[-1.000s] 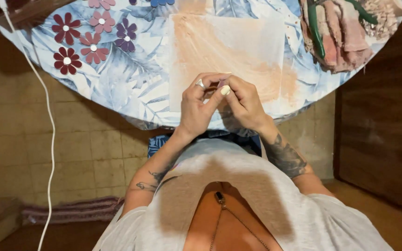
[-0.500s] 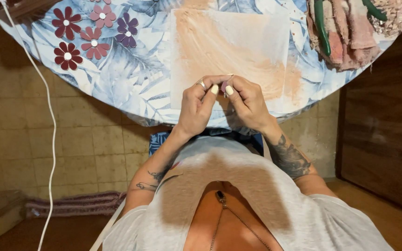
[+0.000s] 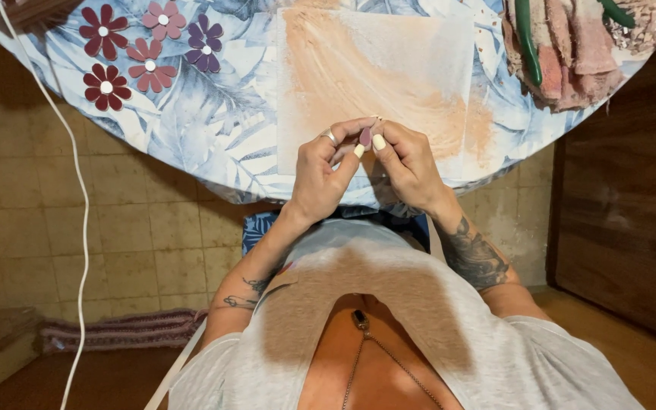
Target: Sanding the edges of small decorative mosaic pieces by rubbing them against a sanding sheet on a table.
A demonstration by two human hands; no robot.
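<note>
My left hand (image 3: pixel 322 171) and my right hand (image 3: pixel 409 165) meet fingertip to fingertip just above the near edge of a round table. Between them they pinch a small mauve petal-shaped piece (image 3: pixel 365 137). A ring sits on a finger of the left hand. Under the hands lies a white sheet (image 3: pixel 389 68) smeared with peach-orange colour. Several finished flowers (image 3: pixel 142 45) in dark red, pink and purple, each with a white centre, lie at the table's far left.
The table wears a blue leaf-print cloth (image 3: pixel 214 129). Stained rags with green-handled pliers (image 3: pixel 563 53) lie at the far right. A white cable (image 3: pixel 77 190) hangs down the left over a tiled floor. A dark wooden panel (image 3: pixel 624 205) stands to the right.
The view has shifted slightly. My fingers have re-gripped the small mauve piece, which now shows between both thumbs. The hands stay in the same spot.
</note>
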